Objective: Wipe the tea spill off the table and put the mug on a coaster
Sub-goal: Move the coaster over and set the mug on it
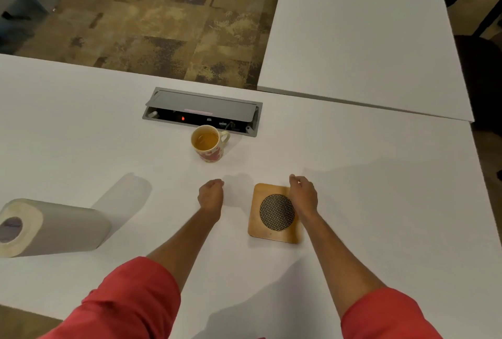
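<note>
A cream mug (209, 146) with red blotches stands upright on the white table (81, 134), with tea inside and its handle to the right. A square wooden coaster (274, 213) with a dark woven disc lies flat, nearer to me and to the right of the mug. My left hand (211, 196) hovers below the mug with its fingers curled and nothing in it. My right hand (303, 194) covers the coaster's upper right corner, fingers bent down; whether it grips the coaster is hidden. No wet patch shows on the tabletop.
A paper towel roll (51, 227) lies on its side at the left. Just behind the mug sits a recessed socket box (202, 111) with its grey lid raised. A second white table (361, 39) adjoins at the back right. Patterned carpet lies beyond the far edge.
</note>
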